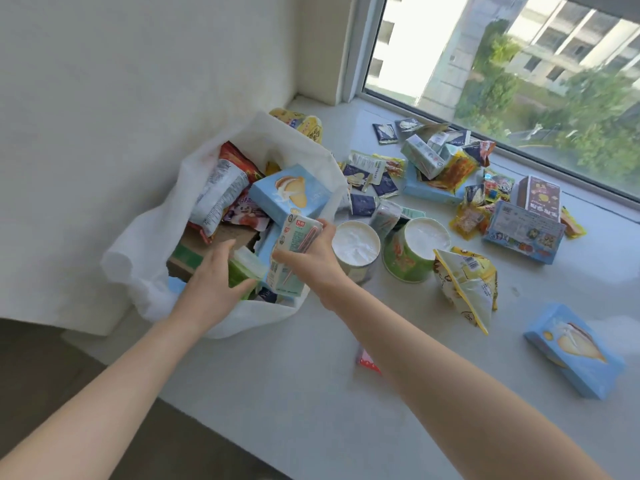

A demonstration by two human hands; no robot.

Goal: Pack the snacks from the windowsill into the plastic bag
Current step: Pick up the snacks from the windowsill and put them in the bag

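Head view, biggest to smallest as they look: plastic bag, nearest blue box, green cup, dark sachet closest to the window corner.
1. plastic bag
2. nearest blue box, though closeness to the camera enlarges it
3. green cup
4. dark sachet

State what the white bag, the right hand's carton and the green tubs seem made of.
White crumpled bag: thin plastic film, frosted; light glows through its folds.
Pale green drink carton in the right hand: coated paperboard, likely; crisp edges.
Green round tubs: printed paper or foam, unclear; matt white ends.
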